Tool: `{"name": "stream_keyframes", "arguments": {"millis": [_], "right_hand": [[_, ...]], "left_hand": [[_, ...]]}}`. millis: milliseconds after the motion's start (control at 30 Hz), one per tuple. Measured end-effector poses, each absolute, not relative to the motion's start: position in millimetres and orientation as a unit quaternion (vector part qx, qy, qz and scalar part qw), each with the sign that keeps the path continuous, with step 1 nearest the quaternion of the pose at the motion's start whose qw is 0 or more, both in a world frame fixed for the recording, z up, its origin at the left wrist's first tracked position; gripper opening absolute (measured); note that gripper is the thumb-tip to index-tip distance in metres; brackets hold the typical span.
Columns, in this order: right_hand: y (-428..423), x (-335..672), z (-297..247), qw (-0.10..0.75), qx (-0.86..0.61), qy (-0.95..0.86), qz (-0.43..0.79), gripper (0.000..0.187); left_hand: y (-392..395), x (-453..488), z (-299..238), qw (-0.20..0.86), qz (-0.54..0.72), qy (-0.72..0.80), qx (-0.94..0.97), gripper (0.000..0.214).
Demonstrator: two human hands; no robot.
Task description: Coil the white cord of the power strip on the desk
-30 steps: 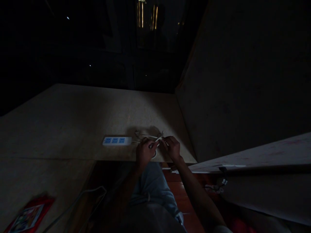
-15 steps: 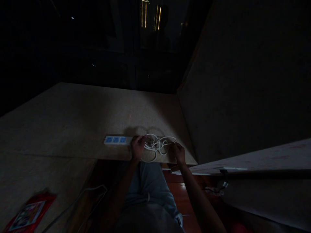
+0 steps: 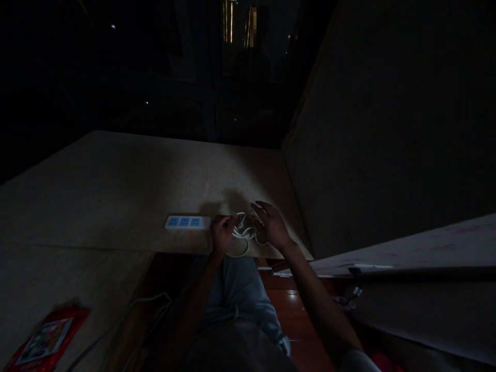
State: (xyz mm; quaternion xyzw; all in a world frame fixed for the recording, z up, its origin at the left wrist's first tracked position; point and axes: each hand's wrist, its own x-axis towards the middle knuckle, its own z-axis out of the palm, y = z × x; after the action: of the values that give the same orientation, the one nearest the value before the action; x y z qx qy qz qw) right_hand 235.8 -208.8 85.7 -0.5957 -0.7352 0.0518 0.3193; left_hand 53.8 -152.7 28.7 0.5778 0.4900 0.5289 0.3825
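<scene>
Left hand, in the head view, has its fingertips together, apparently pinching the looped white cord right of the power strip, near the edge of the table. Right hand spreads its fingers beside the loops; contact is unclear. Loops could spring loose if that pinch slackens, or tangle if crossed strands are pulled.

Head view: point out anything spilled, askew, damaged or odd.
The white cord looks untidy: loose, overlapping loops bunched between the left hand and right hand, one loop reaching the front edge of the tabletop. No spill shows; it is too dim to judge small damage.
</scene>
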Motion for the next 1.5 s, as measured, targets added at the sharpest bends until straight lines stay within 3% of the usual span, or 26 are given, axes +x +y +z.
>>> {"name": "stream_keyframes", "arguments": {"millis": [100, 167, 267, 433, 567, 733, 900, 1200, 1333, 1500], "right_hand": [[-184, 233, 90, 0.247, -0.588, -0.766, 0.08, 0.018], [-175, 236, 91, 0.26, -0.547, -0.785, 0.13, 0.018], [-175, 248, 89, 0.386, -0.502, -0.744, 0.215, 0.018], [-190, 281, 71, 0.668, -0.522, -0.444, 0.288, 0.027], [-201, 308, 55, 0.762, -0.44, -0.328, 0.344, 0.02], [-203, 331, 37, 0.778, -0.409, -0.258, 0.4, 0.009], [-198, 333, 31, 0.775, -0.392, -0.197, 0.455, 0.009], [-217, 316, 30, 0.712, -0.406, -0.193, 0.54, 0.009], [-234, 304, 20, 0.701, -0.393, -0.101, 0.586, 0.017], [-244, 294, 9, 0.678, -0.4, -0.033, 0.615, 0.022]], "left_hand": [[-153, 53, 28, 0.374, 0.528, 0.497, 0.578, 0.019], [-153, 52, 26, 0.37, 0.528, 0.498, 0.58, 0.018], [-154, 50, 19, 0.366, 0.534, 0.496, 0.579, 0.019], [-155, 47, 8, 0.382, 0.559, 0.497, 0.543, 0.023], [-156, 46, 6, 0.459, 0.533, 0.501, 0.504, 0.03], [-163, 40, 10, 0.557, 0.496, 0.484, 0.459, 0.043], [-163, 31, 7, 0.62, 0.546, 0.443, 0.348, 0.051], [-136, 9, -7, 0.603, 0.571, 0.495, 0.258, 0.046], [-133, -12, -10, 0.513, 0.52, 0.574, 0.37, 0.036], [-144, -22, 17, 0.209, 0.463, 0.589, 0.628, 0.024]]}}
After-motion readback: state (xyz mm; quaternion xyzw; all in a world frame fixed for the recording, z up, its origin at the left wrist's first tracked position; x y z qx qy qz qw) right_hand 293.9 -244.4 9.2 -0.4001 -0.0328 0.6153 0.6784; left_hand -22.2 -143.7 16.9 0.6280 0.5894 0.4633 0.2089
